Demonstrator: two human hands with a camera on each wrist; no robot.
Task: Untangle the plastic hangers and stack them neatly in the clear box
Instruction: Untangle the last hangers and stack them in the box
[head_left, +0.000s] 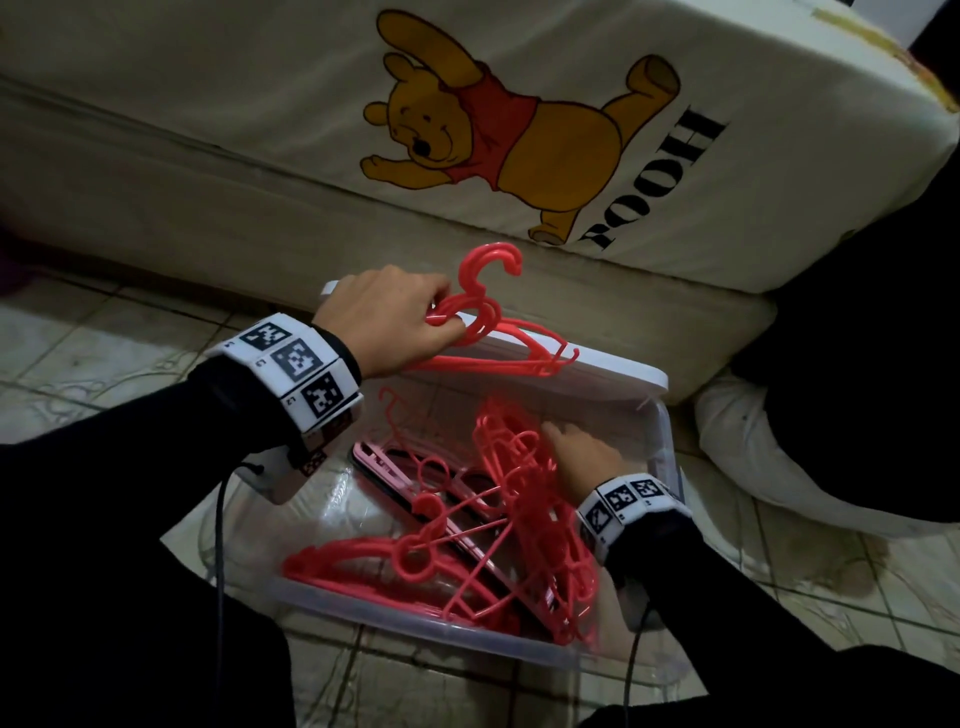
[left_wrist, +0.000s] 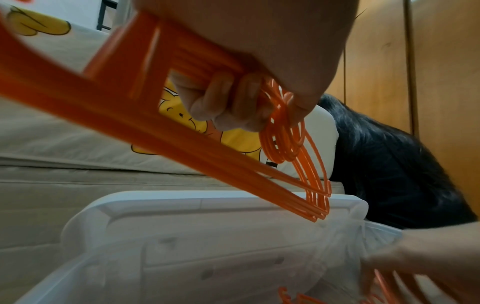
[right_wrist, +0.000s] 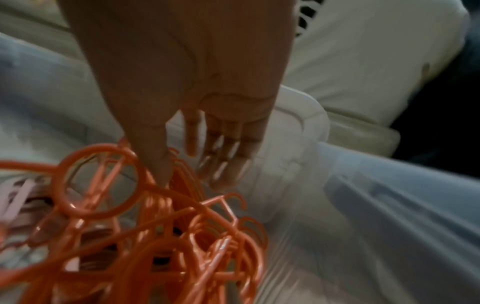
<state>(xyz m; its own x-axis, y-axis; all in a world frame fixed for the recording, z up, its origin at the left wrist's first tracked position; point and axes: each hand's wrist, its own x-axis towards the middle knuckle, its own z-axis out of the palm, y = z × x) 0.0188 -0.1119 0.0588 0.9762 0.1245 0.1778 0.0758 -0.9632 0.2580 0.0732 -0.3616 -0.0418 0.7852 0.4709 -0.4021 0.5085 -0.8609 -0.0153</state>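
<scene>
On the tiled floor (head_left: 78, 364) sits the clear box (head_left: 415, 631), its white lid (head_left: 597, 364) standing at the far side against the mattress (head_left: 208, 130). To the left I see my left hand (head_left: 387, 319) curled round the necks of a neat bunch of red hangers (head_left: 498, 358), held above the lid with their hooks pointing up. Lower down, inside the box, lies a tangled heap of red hangers (head_left: 467, 545) over some pink hangers (head_left: 384, 467). Further right, my right hand (head_left: 587, 460) reaches into the heap, fingers (right_wrist: 233, 152) straight and loose, gripping nothing.
</scene>
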